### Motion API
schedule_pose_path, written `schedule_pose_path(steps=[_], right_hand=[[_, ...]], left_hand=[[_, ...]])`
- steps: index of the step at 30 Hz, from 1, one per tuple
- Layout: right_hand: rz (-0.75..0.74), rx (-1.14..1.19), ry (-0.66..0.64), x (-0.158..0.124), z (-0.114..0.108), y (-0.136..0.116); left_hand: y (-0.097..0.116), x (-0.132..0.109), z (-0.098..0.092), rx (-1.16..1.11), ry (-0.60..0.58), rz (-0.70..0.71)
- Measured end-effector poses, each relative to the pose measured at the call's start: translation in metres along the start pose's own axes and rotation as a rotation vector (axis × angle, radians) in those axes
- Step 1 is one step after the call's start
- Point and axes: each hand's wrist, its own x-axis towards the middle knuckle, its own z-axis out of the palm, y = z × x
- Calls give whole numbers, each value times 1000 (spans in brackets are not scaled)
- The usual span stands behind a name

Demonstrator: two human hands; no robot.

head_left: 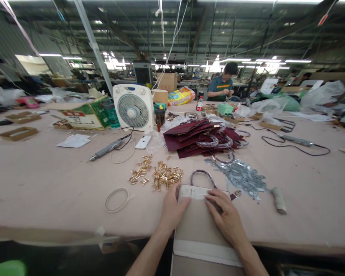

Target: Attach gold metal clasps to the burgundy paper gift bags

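A beige bag piece (199, 222) with a paler strip along its upper end lies before me, reaching past the table's front edge. A wrapped, dark purple loop handle (202, 172) sticks out at its far end, and a small maroon tab with a gold-coloured fitting (236, 194) shows at its right corner. My left hand (172, 209) grips the left edge, thumb on top; its other fingers are partly hidden. My right hand (225, 214) rests on the upper right part, fingers stretched across the surface near the pale strip.
Gold-coloured metal fittings (165, 176) lie beyond my left hand, grey metal plates (244, 178) beyond my right. Maroon bag pieces (195, 138) are stacked behind. Around them are a fan (133, 109), a phone (143, 142), corded tools (106, 150) and a tape ring (116, 200). A co-worker (220, 86) sits across.
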Motion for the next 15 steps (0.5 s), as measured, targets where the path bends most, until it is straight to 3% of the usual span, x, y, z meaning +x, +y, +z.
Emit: schedule_pose_path(steps=[4,7,15], right_hand=[[-28,-19,-11,-1,-2,-1],[-18,-1,35,-3,-7,-6],[40,19,435,-21,-35,-2]], left_hand=[[-5,8,-7,-22,-126,-10],[-4,8,-7,6,-141,3],[-12,7,-4,100,-49,-152]])
